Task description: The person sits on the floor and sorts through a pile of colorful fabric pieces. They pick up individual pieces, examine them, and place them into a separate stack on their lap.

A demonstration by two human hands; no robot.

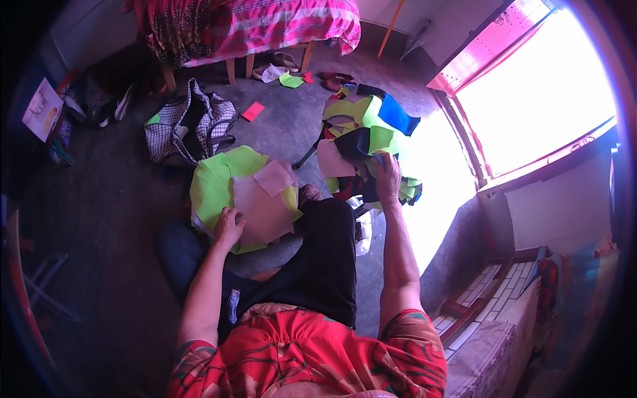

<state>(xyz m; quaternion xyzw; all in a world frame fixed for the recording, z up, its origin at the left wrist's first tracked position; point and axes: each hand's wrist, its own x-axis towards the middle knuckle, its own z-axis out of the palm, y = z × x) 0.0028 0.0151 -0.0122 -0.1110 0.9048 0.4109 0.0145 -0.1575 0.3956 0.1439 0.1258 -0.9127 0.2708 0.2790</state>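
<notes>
A stack of lime-green and beige cloth pieces [269,215] lies in front of my crossed legs. My left hand [229,227] rests at its near edge, fingers curled on a beige piece. Farther right is a heap of mixed cloth pieces [358,113] in lime green, beige, black, blue and red. My right hand [389,176] reaches into the near right side of this heap. Its fingers are closed at the edge of the pieces, and a bit of blue shows by the fingertips. What exactly they pinch is partly hidden.
A checked bag [189,126] stands beyond the left stack, with a red piece [253,111] on the floor beside it. Shoes [275,66] lie under a bed with a pink striped cover [285,23]. Bright light enters by a doorway [531,93] at right.
</notes>
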